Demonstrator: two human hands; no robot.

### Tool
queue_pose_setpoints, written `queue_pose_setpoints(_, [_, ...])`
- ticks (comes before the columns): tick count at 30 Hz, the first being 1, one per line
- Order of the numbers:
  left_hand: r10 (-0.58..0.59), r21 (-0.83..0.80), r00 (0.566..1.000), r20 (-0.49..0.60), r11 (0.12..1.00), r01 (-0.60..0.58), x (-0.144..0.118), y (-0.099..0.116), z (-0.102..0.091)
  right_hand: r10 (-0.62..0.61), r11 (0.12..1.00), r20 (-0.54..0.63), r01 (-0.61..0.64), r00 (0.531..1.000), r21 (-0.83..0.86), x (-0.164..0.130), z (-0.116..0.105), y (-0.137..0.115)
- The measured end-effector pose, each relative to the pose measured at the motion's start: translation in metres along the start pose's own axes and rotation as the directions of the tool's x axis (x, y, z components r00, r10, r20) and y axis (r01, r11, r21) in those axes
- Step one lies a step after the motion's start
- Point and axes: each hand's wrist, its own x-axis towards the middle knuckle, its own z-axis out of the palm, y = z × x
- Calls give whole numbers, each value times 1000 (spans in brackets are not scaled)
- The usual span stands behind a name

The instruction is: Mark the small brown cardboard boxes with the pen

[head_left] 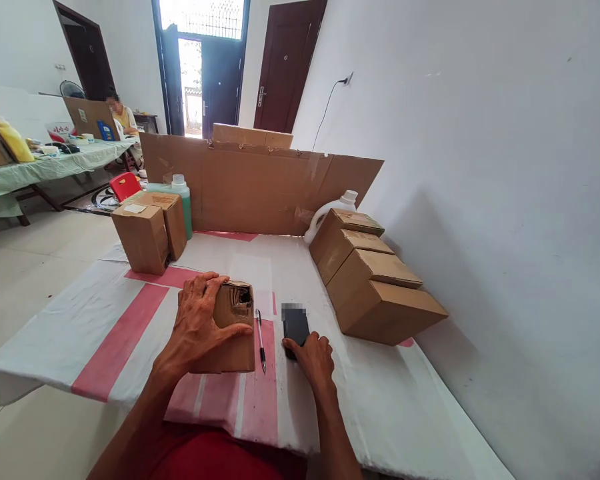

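Boxes first, far left: two sealed cardboard boxes (150,232) stand side by side on the table (80,327), which wears a white cloth with red stripes. Green liquid bottle (183,200) sits just behind them. Cardboard sheet (250,190) stands upright across the far edge as a screen.

Left hand (200,323) lies on a small cardboard box (235,327) at near centre, fingers spread over top and left side, thumb on the near face; gripping it. Box top shows a torn, dark hole at the far right corner.

Pen (261,339) lies flat on the cloth just right of that box, between it and a black phone (295,323).

Right hand (314,357) rests on the near end of the phone, fingers curled down onto it; cannot tell if it grips or only presses.

Right side: row of four brown boxes (380,293) along the wall, touching each other, white jug (330,210) behind the far one.

Far left background: another person (123,120) seated at a second table.
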Motion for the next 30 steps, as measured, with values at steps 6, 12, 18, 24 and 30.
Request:
queue_pose_setpoints(6, [-4,-18,1000,-3,1000,4,-1,0,0,-26,965,19,20,999,261,13,13,0])
queue_pose_setpoints(12, [-18,-37,1000,-5,999,18,-3,1,0,-158,732,-52,152,986,664,-16,23,-5])
queue_pose_setpoints(18, [-31,-38,999,-12,999,30,-6,9,-1,-254,-224,37,-96,966,970,-83,-47,-22])
queue_pose_setpoints(24, [-26,-22,1000,-17,999,26,-8,11,-1,-716,-287,157,-492,680,822,-139,-84,-57])
queue_pose_setpoints(30, [-36,-14,999,18,999,36,-12,11,-2,-847,-207,202,-653,493,728,-161,-63,-86])
